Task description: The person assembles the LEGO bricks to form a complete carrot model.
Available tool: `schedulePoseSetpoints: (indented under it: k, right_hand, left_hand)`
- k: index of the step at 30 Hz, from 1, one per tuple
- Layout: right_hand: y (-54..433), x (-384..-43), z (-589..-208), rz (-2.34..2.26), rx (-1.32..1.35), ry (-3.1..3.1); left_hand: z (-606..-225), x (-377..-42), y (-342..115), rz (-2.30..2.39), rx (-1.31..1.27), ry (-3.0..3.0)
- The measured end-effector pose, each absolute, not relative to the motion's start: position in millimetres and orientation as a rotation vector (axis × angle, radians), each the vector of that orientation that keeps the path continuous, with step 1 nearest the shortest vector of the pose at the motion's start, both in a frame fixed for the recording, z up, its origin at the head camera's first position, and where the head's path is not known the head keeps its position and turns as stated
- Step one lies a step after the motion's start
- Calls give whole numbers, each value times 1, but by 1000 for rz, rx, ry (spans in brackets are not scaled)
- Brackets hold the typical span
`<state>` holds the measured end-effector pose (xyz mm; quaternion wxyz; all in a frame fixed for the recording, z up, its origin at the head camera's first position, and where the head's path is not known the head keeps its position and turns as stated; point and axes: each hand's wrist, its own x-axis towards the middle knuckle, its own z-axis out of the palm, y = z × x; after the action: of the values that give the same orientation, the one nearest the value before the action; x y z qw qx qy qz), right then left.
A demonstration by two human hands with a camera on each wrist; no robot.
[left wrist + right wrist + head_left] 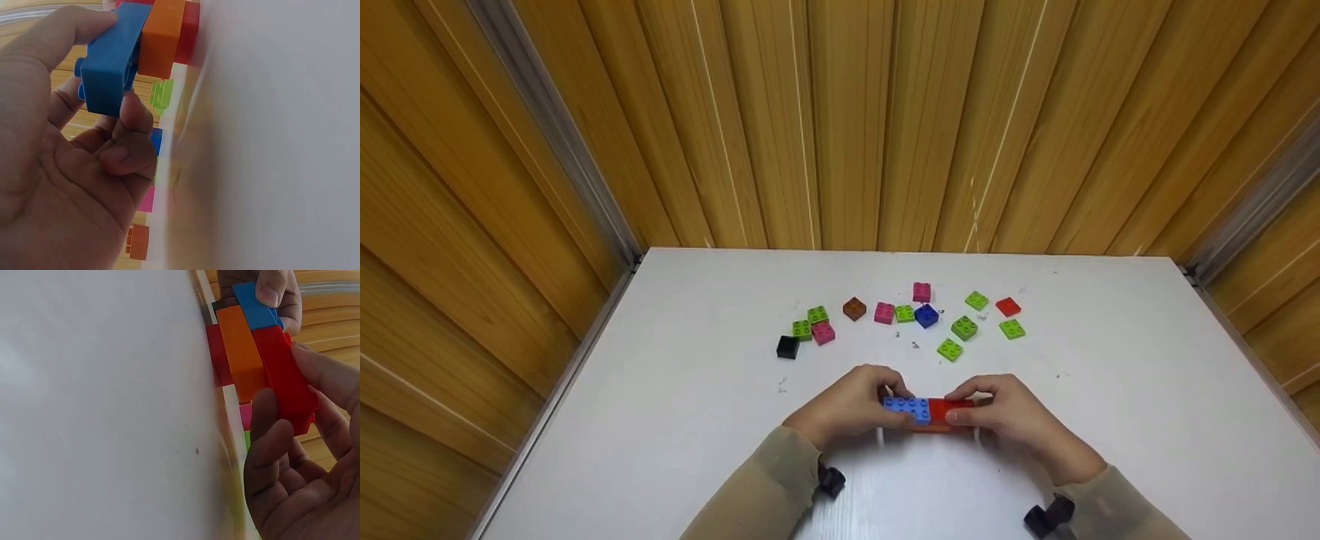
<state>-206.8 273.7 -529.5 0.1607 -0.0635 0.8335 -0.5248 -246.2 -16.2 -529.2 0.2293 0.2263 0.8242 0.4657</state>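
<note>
A small stack of toy building bricks is between my two hands, low over the white table (675, 420). My left hand (851, 405) grips a light blue brick (906, 407) between thumb and fingers. The thumb and fingers of my right hand (1016, 416) pinch a red brick (284, 377) at its outer end. Both bricks lie side by side along the top, bridging an orange brick (242, 354) below. A lower red brick (217, 354) shows under the orange one. In both wrist views, the outer ends of the blue and upper red bricks overhang the orange brick.
Beyond my hands lie several loose bricks: a black one (787, 347), a brown one (854, 308), a dark blue one (926, 316), a flat red one (1008, 306), plus pink and green ones. Wood-patterned panels (847, 127) rise behind the table's far edge.
</note>
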Motion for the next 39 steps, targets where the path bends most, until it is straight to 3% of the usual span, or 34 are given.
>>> schedulePoseSetpoints:
  k: [39]
  right_hand:
    - [271,-205,-532,-1390,-326,2548]
  left_hand:
    - [-540,-248,-18,1333,716,2266]
